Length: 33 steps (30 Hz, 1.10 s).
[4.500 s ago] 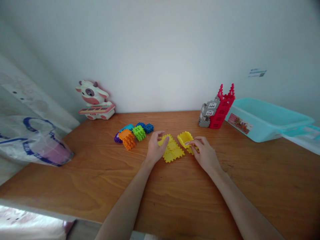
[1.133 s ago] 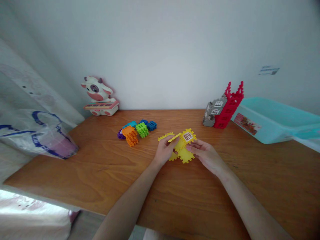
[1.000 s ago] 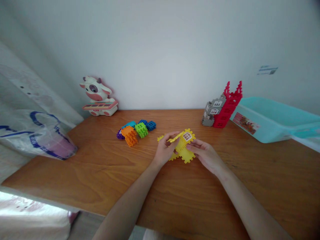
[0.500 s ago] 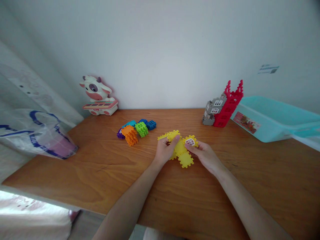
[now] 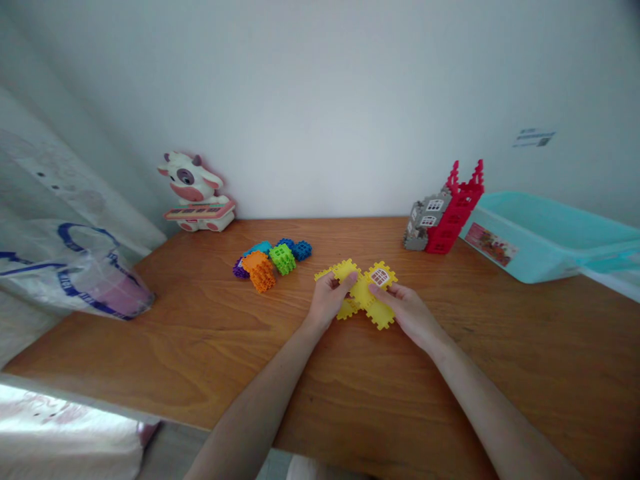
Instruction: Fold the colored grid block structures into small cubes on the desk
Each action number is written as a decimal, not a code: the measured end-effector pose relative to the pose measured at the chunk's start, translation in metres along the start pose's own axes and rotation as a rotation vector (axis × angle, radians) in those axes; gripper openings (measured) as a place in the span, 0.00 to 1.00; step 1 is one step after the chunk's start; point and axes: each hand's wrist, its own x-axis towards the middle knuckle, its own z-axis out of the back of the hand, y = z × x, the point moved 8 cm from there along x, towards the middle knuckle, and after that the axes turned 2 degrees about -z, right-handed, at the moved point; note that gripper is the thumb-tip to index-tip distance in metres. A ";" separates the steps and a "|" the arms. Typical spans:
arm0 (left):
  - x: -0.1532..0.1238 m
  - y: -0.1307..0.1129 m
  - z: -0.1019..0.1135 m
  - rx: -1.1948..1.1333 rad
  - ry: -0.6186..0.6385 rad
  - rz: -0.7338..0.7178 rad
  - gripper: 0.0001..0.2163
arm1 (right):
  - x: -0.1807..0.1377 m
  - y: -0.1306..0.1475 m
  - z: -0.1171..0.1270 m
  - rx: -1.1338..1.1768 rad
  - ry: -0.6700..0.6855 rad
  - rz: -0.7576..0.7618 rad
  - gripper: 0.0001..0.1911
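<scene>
The yellow interlocking tiles (image 5: 361,291) are over the wooden tabletop (image 5: 350,400), pinched at opposite sides by the left hand (image 5: 327,304) and right hand (image 5: 408,311), apparently because paired grips better steady joined pieces.

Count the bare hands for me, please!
2: the bare left hand grips the flat, toothed yellow plastic panels on their left side, and the bare right hand grips them on their right.

Yellow tiles (image 5: 361,291) — smooth matt plastic.
</scene>
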 end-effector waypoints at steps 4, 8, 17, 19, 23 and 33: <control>-0.002 -0.003 -0.005 0.105 0.057 -0.019 0.18 | -0.001 -0.002 0.008 -0.087 -0.094 0.017 0.20; -0.004 -0.013 -0.010 0.219 0.118 -0.069 0.16 | -0.001 0.003 0.015 -0.121 -0.213 0.118 0.21; -0.003 -0.011 -0.006 0.263 0.100 -0.051 0.16 | -0.004 0.026 0.075 0.376 -0.564 0.239 0.24; -0.001 -0.006 0.000 0.180 0.018 -0.010 0.16 | -0.003 0.030 0.086 0.410 -0.567 0.230 0.22; 0.001 0.002 0.009 -0.070 -0.118 0.053 0.18 | 0.002 0.032 0.069 0.318 -0.393 0.206 0.20; -0.002 0.006 -0.001 -0.161 -0.031 0.046 0.20 | 0.004 0.016 0.024 -0.043 -0.103 0.205 0.19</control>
